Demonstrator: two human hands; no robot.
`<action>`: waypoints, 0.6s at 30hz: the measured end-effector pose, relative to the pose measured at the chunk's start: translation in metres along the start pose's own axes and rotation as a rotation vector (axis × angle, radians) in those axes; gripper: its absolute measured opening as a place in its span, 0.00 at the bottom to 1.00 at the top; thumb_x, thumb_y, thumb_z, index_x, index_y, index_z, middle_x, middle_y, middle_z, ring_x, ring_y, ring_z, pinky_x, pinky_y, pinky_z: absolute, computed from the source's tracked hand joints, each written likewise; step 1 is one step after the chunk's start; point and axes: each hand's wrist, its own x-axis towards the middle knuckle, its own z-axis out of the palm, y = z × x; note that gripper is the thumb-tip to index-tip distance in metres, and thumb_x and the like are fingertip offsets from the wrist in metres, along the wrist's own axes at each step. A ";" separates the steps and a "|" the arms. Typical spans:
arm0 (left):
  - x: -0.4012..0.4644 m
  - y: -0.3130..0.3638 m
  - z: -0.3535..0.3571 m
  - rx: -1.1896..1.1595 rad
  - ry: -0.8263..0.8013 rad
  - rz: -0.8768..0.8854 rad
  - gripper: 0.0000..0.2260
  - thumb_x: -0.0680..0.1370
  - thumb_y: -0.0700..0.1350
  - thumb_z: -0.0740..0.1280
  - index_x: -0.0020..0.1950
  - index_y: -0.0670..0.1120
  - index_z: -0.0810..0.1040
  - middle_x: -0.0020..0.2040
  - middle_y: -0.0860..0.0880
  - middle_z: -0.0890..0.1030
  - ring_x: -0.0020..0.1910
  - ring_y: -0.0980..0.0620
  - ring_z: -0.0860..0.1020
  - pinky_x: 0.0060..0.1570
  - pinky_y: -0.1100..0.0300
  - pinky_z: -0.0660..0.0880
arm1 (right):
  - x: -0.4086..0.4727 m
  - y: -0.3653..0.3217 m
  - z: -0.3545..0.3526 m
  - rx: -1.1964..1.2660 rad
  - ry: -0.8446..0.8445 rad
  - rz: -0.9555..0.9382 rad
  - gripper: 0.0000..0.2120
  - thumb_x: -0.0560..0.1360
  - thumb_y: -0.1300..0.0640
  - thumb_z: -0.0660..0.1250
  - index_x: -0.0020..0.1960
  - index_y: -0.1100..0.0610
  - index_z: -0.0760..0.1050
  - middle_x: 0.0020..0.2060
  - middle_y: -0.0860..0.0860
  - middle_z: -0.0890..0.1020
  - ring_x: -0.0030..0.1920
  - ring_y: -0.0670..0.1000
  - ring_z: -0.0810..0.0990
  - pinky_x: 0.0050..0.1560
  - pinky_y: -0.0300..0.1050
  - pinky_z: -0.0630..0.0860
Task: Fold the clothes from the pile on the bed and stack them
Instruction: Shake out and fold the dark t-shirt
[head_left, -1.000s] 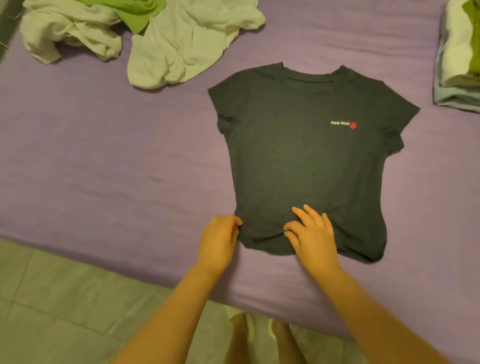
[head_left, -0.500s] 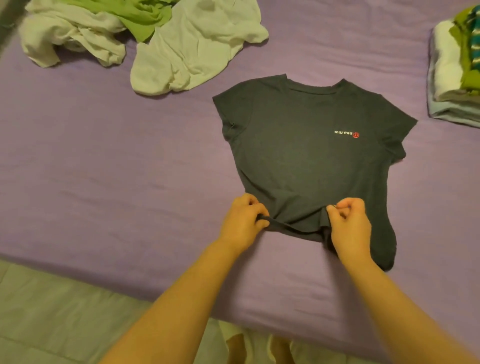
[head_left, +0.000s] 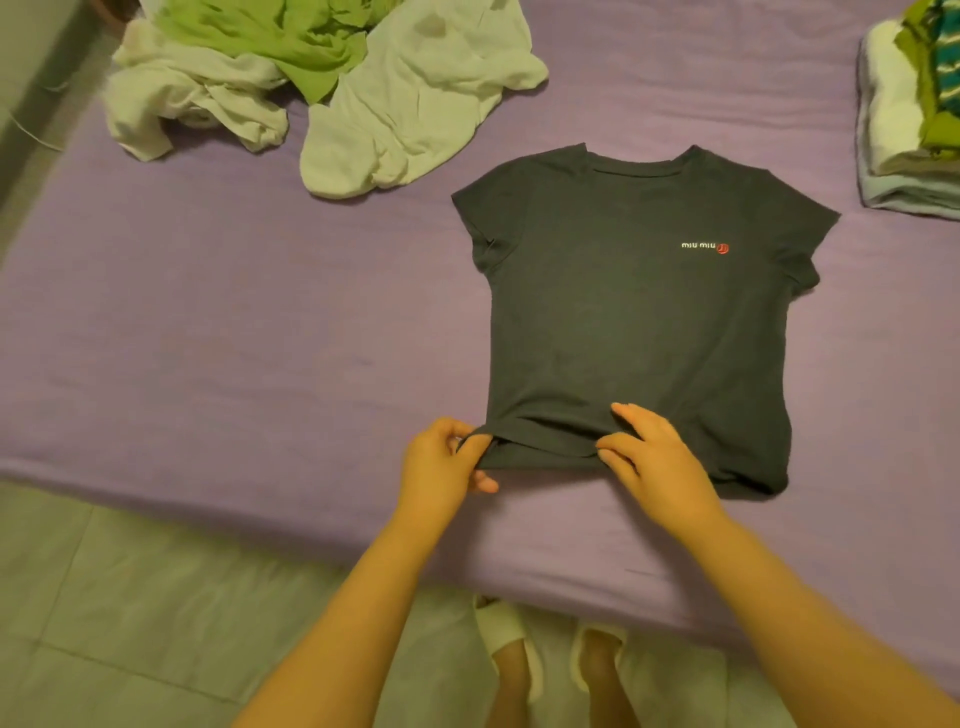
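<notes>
A dark grey T-shirt (head_left: 623, 322) with a small chest logo lies flat, front up, on the purple bed (head_left: 234, 338), its hem toward me. My left hand (head_left: 444, 467) pinches the hem's left corner between thumb and fingers. My right hand (head_left: 652, 457) rests on the hem near its middle, fingers spread and pressing the cloth, which is bunched between the hands. A pile of unfolded white and green clothes (head_left: 322, 88) lies at the far left. A stack of folded clothes (head_left: 909, 119) sits at the far right edge.
The bed's near edge runs across below my hands, with tiled floor (head_left: 130, 623) beyond it. My feet in pale slippers (head_left: 511, 639) stand against the bed. A wall or frame edge (head_left: 31, 78) borders the bed's far left.
Both hands had lifted the hem in pinches; now the hem is back down near the bed edge, the left hand still pinching its corner and the right hand opened flat on it.
</notes>
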 end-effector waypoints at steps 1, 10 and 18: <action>-0.002 -0.007 -0.004 0.009 -0.042 -0.031 0.07 0.77 0.40 0.68 0.41 0.40 0.74 0.33 0.40 0.77 0.26 0.51 0.80 0.33 0.54 0.78 | -0.003 0.000 0.001 -0.009 0.003 -0.013 0.07 0.75 0.60 0.68 0.50 0.61 0.83 0.67 0.59 0.73 0.68 0.63 0.68 0.66 0.55 0.67; -0.010 -0.034 -0.014 -0.030 -0.278 -0.019 0.05 0.76 0.35 0.68 0.46 0.42 0.73 0.32 0.45 0.75 0.28 0.55 0.79 0.38 0.62 0.79 | -0.034 0.002 0.005 -0.236 -0.107 0.047 0.10 0.81 0.49 0.54 0.54 0.53 0.70 0.43 0.52 0.79 0.41 0.55 0.76 0.37 0.50 0.71; -0.003 -0.030 0.003 0.629 -0.201 0.365 0.15 0.74 0.37 0.69 0.60 0.46 0.80 0.66 0.44 0.71 0.67 0.45 0.66 0.67 0.58 0.61 | -0.061 0.050 -0.012 -0.005 0.274 0.273 0.13 0.76 0.63 0.67 0.60 0.64 0.77 0.64 0.62 0.74 0.65 0.64 0.71 0.66 0.58 0.67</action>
